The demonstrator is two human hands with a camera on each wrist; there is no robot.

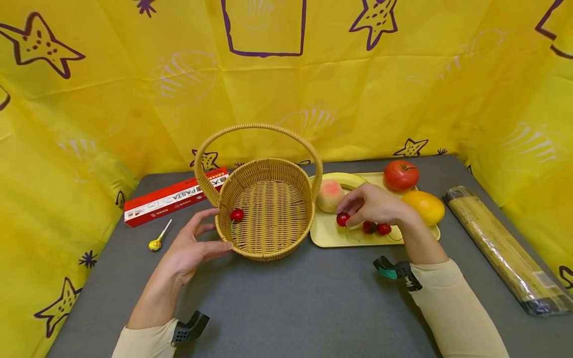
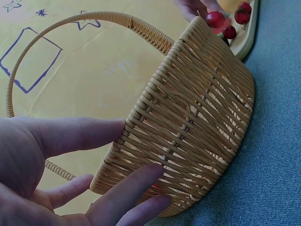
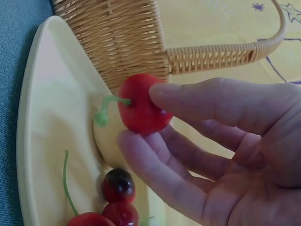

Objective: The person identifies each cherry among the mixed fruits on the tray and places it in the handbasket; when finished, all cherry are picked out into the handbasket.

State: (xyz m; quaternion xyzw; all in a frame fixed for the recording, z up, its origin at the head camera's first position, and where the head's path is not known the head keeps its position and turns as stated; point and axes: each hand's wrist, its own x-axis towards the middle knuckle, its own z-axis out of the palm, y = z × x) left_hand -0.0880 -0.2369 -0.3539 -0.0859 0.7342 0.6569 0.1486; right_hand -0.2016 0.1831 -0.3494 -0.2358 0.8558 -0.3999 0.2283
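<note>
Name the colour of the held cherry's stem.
The stem is light green, best seen in the right wrist view.

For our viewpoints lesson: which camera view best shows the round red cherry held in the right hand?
The right wrist view: the round red cherry is large, its curved green stem clear. Head view: small in the fingers. Left wrist view: small, near the top.

This looks like a small staged recording booth, of the kind a lab sets up. Yellow cloth [image 1: 268, 94], printed with starfish and fish bones, hangs creased behind and along both sides of a grey worktop [image 1: 286, 308]. Household goods are laid out on it, among them a wicker basket [image 1: 268, 255], a pasta box [image 1: 174, 196] and a serving tray [image 1: 322, 236]. A pair of black wrist mounts [image 1: 191, 328] points to filming.
</note>
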